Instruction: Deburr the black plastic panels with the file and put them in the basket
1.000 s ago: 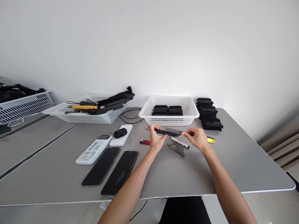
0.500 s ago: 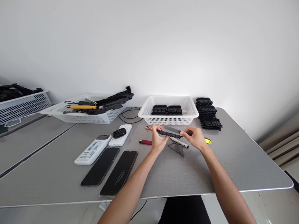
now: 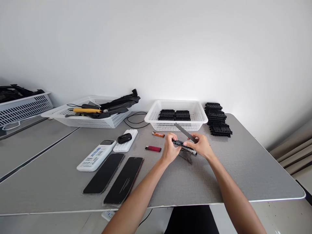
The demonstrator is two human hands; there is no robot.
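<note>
My left hand (image 3: 170,148) grips a small black toothed plastic piece (image 3: 181,143) by its left end, above the table. In my right hand (image 3: 200,145) is a long flat grey tool, which looks like a flat file (image 3: 184,130); its blade slants up to the left over the piece, and its handle is hidden by my hand. My right thumb is close to the piece's right end; I cannot tell if they touch. Below the hands lie a white marker (image 3: 192,151), partly covered, and a dark see-through scrap (image 3: 186,158).
Similar black pieces (image 3: 174,114) lie in a white basket (image 3: 175,125) and in stacks (image 3: 220,129) to its right. To the left are two lighters (image 3: 153,148), two phones (image 3: 124,180), white power banks (image 3: 96,156), a black case (image 3: 124,138) and a basket of tools (image 3: 89,122).
The flat file has swung from lying nearly along the black piece to a steeper slant above it, and its yellow end has gone out of sight. Both hands moved slightly; the orange lighter shows fully.
</note>
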